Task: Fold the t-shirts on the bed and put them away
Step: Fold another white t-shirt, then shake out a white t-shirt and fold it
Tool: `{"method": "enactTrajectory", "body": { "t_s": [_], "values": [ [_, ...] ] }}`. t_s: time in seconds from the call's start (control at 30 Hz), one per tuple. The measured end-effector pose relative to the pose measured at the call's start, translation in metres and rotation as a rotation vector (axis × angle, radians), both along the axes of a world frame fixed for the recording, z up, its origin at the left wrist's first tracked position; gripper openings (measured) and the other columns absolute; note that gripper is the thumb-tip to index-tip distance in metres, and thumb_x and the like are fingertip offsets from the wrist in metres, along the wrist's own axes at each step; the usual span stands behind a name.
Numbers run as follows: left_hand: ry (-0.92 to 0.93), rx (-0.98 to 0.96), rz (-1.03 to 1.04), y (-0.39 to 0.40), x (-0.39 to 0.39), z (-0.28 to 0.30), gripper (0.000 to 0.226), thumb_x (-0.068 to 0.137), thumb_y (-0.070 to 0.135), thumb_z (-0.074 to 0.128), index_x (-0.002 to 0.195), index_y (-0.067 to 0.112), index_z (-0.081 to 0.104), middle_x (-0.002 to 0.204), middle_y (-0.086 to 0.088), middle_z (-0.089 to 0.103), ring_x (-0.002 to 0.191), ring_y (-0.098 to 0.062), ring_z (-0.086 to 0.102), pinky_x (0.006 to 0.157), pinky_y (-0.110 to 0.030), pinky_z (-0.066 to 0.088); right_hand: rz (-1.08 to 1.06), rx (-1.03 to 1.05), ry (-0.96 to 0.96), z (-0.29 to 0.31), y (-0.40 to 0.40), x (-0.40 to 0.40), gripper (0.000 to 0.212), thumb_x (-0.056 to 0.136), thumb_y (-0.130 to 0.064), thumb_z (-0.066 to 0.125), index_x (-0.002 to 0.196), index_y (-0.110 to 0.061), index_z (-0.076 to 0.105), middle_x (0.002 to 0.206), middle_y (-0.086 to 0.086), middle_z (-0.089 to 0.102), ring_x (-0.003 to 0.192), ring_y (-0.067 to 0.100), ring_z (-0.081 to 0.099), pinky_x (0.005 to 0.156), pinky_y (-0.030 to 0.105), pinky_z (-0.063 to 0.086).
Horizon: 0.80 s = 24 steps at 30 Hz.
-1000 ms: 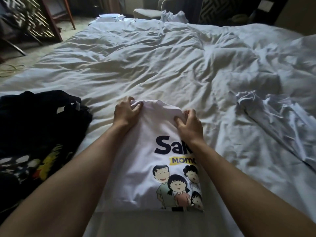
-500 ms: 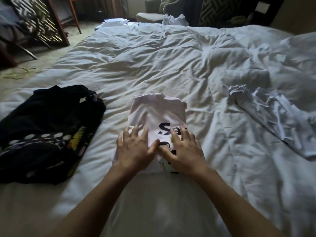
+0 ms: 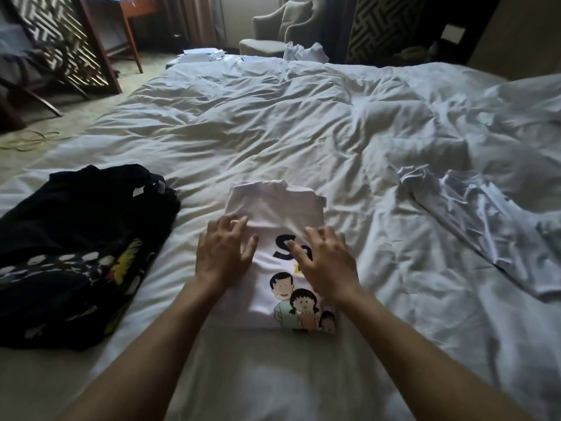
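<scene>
Both hands flat on the folded white t-shirt

The white t-shirt (image 3: 274,208) lies folded on the bed (image 3: 273,123), near the front edge and in the middle of the view, its cartoon print of a family facing up. The left hand (image 3: 223,253) rests palm down on the shirt's left part, fingers spread and slightly bent. The right hand (image 3: 326,259) rests palm down on the right part, fingers spread, covering some of the dark lettering. Neither hand pinches the cloth. To the left, apart from the white shirt, a black t-shirt (image 3: 76,238) with a yellow and white print lies on the bed. To the right, a crumpled white garment (image 3: 473,220) lies loose on the sheets. An armchair (image 3: 282,28) stands beyond the far end of the bed
</scene>
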State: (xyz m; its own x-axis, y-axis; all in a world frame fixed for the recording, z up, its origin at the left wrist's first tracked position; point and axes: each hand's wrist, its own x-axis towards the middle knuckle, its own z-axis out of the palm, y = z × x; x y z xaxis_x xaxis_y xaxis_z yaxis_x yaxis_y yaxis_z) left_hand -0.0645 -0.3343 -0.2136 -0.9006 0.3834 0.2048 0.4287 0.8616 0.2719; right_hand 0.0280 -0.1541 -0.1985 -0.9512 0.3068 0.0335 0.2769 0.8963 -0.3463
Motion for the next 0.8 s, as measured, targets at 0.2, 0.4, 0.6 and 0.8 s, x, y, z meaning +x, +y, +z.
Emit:
{"method": "enactTrajectory", "body": {
  "t_s": [0.2, 0.4, 0.6, 0.8],
  "values": [
    [-0.097, -0.066, -0.017, 0.039, -0.079, -0.006, 0.060, 0.098, 0.054, 0.040, 0.153, 0.034, 0.028, 0.164, -0.001, 0.016, 0.149, -0.027, 0.014, 0.115, -0.048, 0.025, 0.072, 0.043, -0.022, -0.014, 0.023, -0.072, 0.060, 0.100, -0.050, 0.038, 0.154, -0.028, 0.024, 0.163, 0.003, 0.006, 0.149, 0.030, 0.001, 0.120, 0.043, 0.010],
    [-0.071, -0.022, -0.015, 0.041, -0.116, -0.027, 0.056, 0.099, 0.055, 0.026, 0.148, 0.032, 0.042, 0.152, 0.001, 0.040, 0.132, -0.030, 0.037, 0.107, -0.047, 0.032, 0.015, 0.040, 0.062, -0.045, 0.023, -0.095, 0.058, 0.099, -0.048, 0.039, 0.151, -0.025, 0.028, 0.163, 0.006, 0.012, 0.149, 0.030, 0.006, 0.120, 0.045, 0.014],
    [-0.003, -0.052, 0.059, 0.040, -0.104, -0.023, 0.063, 0.094, 0.057, 0.027, 0.148, 0.029, 0.041, 0.155, -0.005, 0.035, 0.138, -0.034, 0.032, 0.109, -0.049, 0.030, -0.019, 0.100, 0.114, -0.040, 0.022, -0.094, 0.070, 0.089, -0.060, 0.023, 0.148, -0.025, 0.038, 0.159, 0.007, 0.026, 0.146, 0.032, 0.017, 0.117, 0.046, 0.015],
    [0.073, -0.062, -0.024, 0.026, -0.018, -0.004, 0.063, 0.090, 0.055, 0.033, 0.141, 0.021, 0.051, 0.154, -0.009, 0.040, 0.141, -0.032, 0.035, 0.103, -0.052, 0.040, 0.013, 0.123, 0.159, -0.004, -0.006, -0.029, 0.064, 0.088, -0.051, 0.034, 0.140, -0.016, 0.048, 0.148, 0.012, 0.042, 0.138, 0.033, 0.035, 0.108, 0.048, 0.033]
  ]
}}
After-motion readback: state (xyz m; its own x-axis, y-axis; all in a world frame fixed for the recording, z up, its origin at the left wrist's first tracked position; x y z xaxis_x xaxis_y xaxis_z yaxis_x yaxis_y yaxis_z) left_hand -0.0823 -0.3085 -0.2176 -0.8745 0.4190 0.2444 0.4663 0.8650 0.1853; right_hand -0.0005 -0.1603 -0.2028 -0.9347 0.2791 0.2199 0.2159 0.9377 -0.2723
